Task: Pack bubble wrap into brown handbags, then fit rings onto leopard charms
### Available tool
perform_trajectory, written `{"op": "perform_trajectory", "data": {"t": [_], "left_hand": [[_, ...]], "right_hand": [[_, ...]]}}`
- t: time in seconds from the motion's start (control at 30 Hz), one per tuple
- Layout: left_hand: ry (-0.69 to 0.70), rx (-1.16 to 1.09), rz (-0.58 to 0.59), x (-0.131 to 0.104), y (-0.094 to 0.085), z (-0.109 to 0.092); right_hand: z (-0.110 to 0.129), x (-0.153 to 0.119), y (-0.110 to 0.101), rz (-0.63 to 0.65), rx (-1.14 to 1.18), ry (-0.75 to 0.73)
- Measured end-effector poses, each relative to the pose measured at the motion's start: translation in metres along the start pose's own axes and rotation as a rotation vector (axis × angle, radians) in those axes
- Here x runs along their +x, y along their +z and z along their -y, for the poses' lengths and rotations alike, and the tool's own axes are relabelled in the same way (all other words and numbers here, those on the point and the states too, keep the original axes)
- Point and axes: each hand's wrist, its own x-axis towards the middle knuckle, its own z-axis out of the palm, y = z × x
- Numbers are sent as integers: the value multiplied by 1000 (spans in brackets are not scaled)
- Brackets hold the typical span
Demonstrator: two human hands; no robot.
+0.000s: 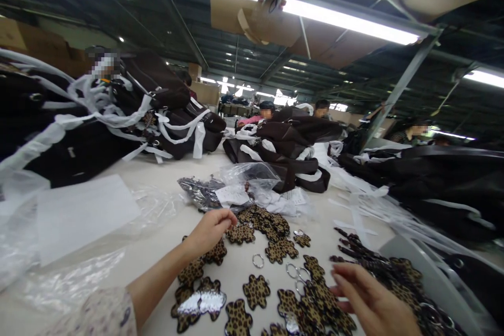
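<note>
Leopard-print bear-shaped charms (256, 291) with dark edges lie spread over the white table. My left hand (212, 228) reaches in with its fingers curled together, right beside a bear charm (241, 233) in front of the heap. Whatever those fingers may pinch is hidden. On the right, my right hand (372, 296) hovers near a cluster of overlapping charms (325, 296), fingers apart and no object visible in them. Between the hands lie several loose metal split rings (258, 261). A small charm with a metal fitting (302, 239) sits farther back.
Dark bags with white-wrapped straps (283, 136) are piled behind, with more bags at left (173, 110) and right (441, 178). A clear plastic bag (205, 191) lies behind the charms. Dark braided straps (354, 249) and a grey bin (429, 268) are at right. People work farther back.
</note>
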Motion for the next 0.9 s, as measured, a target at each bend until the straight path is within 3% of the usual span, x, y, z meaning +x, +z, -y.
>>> {"op": "perform_trajectory", "data": {"t": [0.07, 0.17, 0.23, 0.37, 0.47, 0.6, 0.7, 0.8, 0.9], "left_hand": [[-30, -26, -11, 2, -6, 5], [-61, -67, 39, 2, -8, 9], [-59, -82, 68, 1, -7, 9], [-56, -105, 94, -1, -3, 10], [-76, -124, 142, -4, 5, 13], [-64, -116, 247, -13, 22, 8], [122, -71, 310, -22, 29, -4], [360, -52, 301, -26, 33, -15], [440, -101, 265, -29, 35, -20]], "right_hand": [[17, 1, 34, 204, -120, -198], [48, 10, 82, 320, -319, -496], [62, 20, 105, 367, -351, -547], [67, 38, 124, 389, -299, -474], [64, 47, 121, 383, -173, -358], [66, 41, 112, 455, 112, -98], [73, 22, 107, 508, 358, 56], [79, 2, 105, 545, 547, 151], [80, -11, 108, 583, 720, 212]]}}
